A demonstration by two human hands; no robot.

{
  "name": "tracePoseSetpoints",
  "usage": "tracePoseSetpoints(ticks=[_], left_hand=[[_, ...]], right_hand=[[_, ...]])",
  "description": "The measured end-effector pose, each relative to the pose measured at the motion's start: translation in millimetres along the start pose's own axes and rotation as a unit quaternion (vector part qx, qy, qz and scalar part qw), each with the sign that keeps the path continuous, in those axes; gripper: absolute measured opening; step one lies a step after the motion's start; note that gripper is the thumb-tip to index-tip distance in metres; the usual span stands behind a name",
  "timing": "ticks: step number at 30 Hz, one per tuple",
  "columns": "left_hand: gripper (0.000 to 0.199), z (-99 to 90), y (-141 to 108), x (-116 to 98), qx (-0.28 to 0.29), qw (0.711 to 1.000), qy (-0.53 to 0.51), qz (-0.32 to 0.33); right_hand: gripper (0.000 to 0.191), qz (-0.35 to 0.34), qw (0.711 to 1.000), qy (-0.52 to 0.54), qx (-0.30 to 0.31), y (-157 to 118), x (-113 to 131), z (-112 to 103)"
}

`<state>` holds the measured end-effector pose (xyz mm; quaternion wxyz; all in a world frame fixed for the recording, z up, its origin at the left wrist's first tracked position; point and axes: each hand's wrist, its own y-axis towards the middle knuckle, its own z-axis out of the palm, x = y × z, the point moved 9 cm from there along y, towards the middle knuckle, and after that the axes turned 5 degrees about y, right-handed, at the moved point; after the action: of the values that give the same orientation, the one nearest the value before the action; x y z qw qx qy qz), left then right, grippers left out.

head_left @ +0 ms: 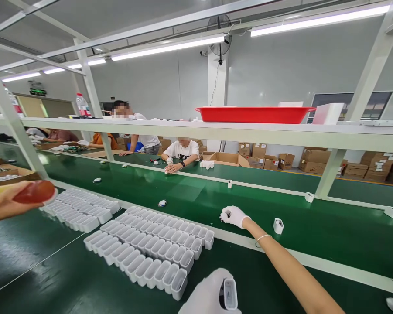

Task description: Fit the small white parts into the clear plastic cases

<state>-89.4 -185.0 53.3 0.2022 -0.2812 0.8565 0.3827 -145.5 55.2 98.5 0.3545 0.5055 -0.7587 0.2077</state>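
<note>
My left hand (206, 294), in a white glove, is closed around a small white plastic housing (230, 293) at the bottom of the view. A slot shows inside the housing. My right hand (236, 216), also white-gloved, reaches out over the green conveyor belt (196, 192). Its fingers are pinched on a small dark and silvery part (222, 216), mostly hidden by the fingertips. To the left of my hands, rows of open white housings (147, 244) stand on the dark green table. A white housing with a dark insert (278, 226) sits on the belt right of my right hand.
A co-worker's hand (6, 200) with a red object (35, 192) enters from the left. Small parts (162, 203) and several housings lie along the belt. A shelf (170, 127) with a red tray (255, 115) crosses above. Across the belt sits another person (183, 150).
</note>
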Motion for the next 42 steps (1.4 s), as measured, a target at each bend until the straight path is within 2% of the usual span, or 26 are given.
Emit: tracePoseSetpoints(ticks=[1,3,6,8,10,11,14,20,24,31,36,42], left_hand=[[0.012,4.3,2,-2,0.045,0.999,-0.011,-0.004],[0.020,2.8,7,-6,0.094,0.995,-0.024,-0.012],[0.042,-9.6,12,-11,0.110,0.993,-0.035,-0.033],[0.048,-12.6,10,-17,0.140,0.989,-0.043,-0.035],[0.049,-11.8,6,-26,0.183,0.982,-0.049,-0.012],[0.050,-10.9,2,-30,0.203,0.978,-0.050,0.004],[0.049,-8.6,-5,-36,0.230,0.971,-0.045,0.040],[0.044,-6.9,-11,-36,0.201,0.975,-0.033,0.092],[0.045,-7.4,-12,-38,0.191,0.975,-0.025,0.115],[0.048,-13.9,-11,-46,0.154,0.975,-0.021,0.158],[0.046,-14.8,-12,-49,0.149,0.975,0.002,0.165],[0.043,-14.9,-14,-56,0.160,0.972,0.002,0.169]], right_hand=[[0.029,-0.005,1.000,0.027,-0.001,-10,-1,-3],[0.028,-0.014,0.997,0.078,-0.003,-36,-3,-10],[0.040,-0.021,0.990,0.141,-0.005,-93,-6,-19],[0.052,-0.024,0.986,0.167,0.002,-140,-4,-20],[0.052,-0.047,0.981,0.188,0.019,-185,8,-16],[0.053,-0.037,0.983,0.180,0.002,-203,11,-16],[0.051,-0.012,0.990,0.135,-0.033,-236,24,-10],[0.045,-0.012,0.994,0.108,-0.030,-239,42,0],[0.041,-0.012,0.994,0.095,-0.045,-242,41,0],[0.037,0.005,0.999,0.034,-0.028,-247,38,10],[0.019,0.014,0.999,-0.044,-0.021,-251,46,11],[0.013,0.044,0.995,-0.088,0.004,-256,45,18]])
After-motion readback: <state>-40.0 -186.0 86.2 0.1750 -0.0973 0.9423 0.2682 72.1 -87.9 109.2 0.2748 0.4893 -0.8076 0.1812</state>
